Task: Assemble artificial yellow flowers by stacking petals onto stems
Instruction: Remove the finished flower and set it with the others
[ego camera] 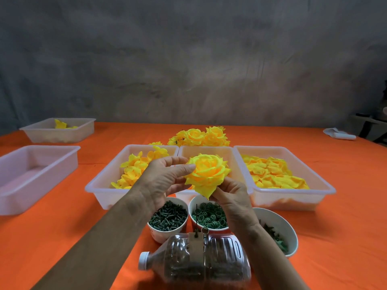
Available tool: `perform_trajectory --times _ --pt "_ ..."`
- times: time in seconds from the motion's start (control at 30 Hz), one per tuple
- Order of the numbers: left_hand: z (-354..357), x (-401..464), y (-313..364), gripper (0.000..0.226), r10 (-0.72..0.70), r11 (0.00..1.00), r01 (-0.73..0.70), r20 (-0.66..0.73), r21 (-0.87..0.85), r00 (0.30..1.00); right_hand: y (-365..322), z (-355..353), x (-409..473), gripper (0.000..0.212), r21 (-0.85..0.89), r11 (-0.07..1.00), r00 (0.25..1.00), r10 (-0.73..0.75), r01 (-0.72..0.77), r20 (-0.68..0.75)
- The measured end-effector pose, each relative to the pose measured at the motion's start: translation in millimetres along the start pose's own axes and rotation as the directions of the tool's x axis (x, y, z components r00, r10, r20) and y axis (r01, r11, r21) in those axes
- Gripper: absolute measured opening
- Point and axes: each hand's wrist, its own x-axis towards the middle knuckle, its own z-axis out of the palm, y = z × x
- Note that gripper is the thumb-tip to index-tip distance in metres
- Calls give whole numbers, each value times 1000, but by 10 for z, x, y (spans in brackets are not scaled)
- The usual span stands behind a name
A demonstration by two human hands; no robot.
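Orange table (314, 237), petal-stock trays (293, 197) ranged within reach; cups of green fittings (167, 218) nearer; yellow flower (206, 174) raised above the middle tray, left hand (165, 181) pinching its petals, right hand (232, 197) gripping underneath, apparently for seating layers.

Translucent smooth plastic trays (293, 197) sit on matt orange cloth (52, 237) (flower (207, 174) looks fabric).

I see a bare grey wall (188, 59) across the whole back of my view, mottled and streaked like rough plaster. Below it the table (345, 237) is covered in bright orange cloth. At the far right edge I make out a dim piece of furniture (368, 124), too dark to identify.
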Motion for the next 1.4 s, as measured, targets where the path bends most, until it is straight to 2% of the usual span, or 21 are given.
perform_trajectory --times 0.23,0.37,0.6,0.7,0.83,1.0,1.07,1.13,1.2,1.4 --pt "-51 145 -64 18 -28 1000 28 -45 9 999 12 -4 121 6 -65 997 998 32 -36 -62" --pt "-133 230 -127 17 -22 998 28 -107 61 994 -32 -52 295 6 -14 989 975 146 -150 -165" --pt "-286 493 -199 16 -42 995 53 -131 87 990 -7 -106 850 4 65 920 900 391 -386 -194" --pt "-390 692 -195 16 -38 994 52 -143 99 989 78 -110 1245 6 38 903 878 426 -429 -220" --pt "-525 970 -224 14 -35 994 51 -159 96 987 242 -20 1823 6 25 893 872 444 -449 -207" --pt "-705 1211 -293 14 -51 995 68 -205 78 978 457 307 2515 17 20 881 869 470 -473 -154" --pt "-780 1254 -295 14 -51 994 71 -220 83 974 482 430 2769 6 54 883 873 470 -467 -132" --pt "-857 1272 -281 13 -42 991 71 -243 110 969 476 506 2934 8 65 874 863 487 -482 -139" --pt "-944 1277 -262 13 -17 987 61 -282 146 959 471 539 2948 2 6 863 854 501 -505 -142" --pt "-1102 1179 -218 14 82 964 19 -367 264 927 559 422 2397 12 -130 820 829 558 -558 -40"
